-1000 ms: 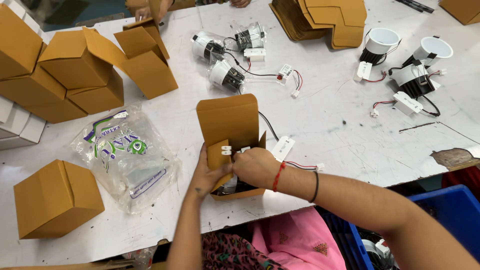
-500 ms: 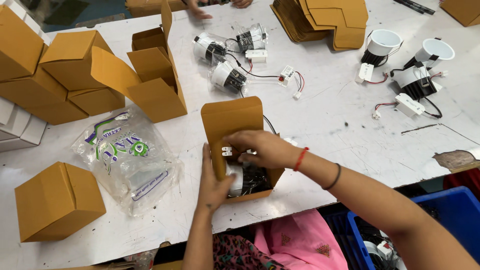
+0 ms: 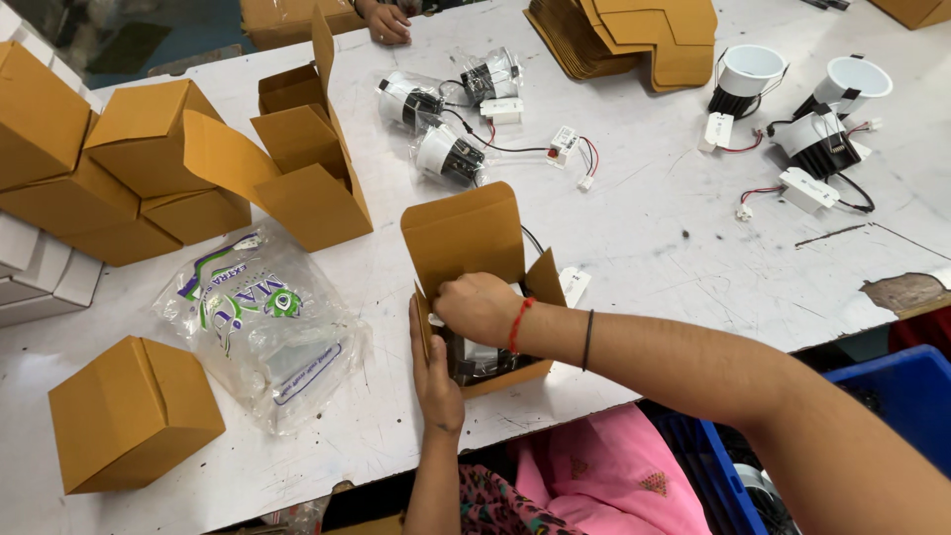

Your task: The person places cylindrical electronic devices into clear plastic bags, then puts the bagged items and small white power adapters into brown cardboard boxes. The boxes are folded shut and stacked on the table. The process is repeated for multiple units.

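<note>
I see the white counter (image 3: 644, 238) carrying the whole workload, and most of it lies beyond my hands. Far to the left of my left hand stands a stack of closed brown boxes (image 3: 109, 168), with one more closed box (image 3: 134, 411) nearer on that side; I judge these to be finished units. Beyond my right hand lie flat box blanks (image 3: 644, 35), not yet erected. To the left of my left hand lies a clear printed plastic bag (image 3: 263, 322). Directly under my hands is the open cardboard box (image 3: 475, 277), lid flap upright, with a dark light fixture (image 3: 475, 357) partly seated inside. My left hand (image 3: 434, 367) lies flat against the box's left wall, fingers extended, bracing it. My right hand (image 3: 477, 307) is curled together over the box mouth, pressing down on the contents; whether it grips anything I cannot tell. Beyond the box, wrapped fixtures (image 3: 446, 109) and, further right, bare white fixtures (image 3: 792, 99) with wired drivers remain unboxed. Judgement: this unit is nearly packed; flaps remain open.
</note>
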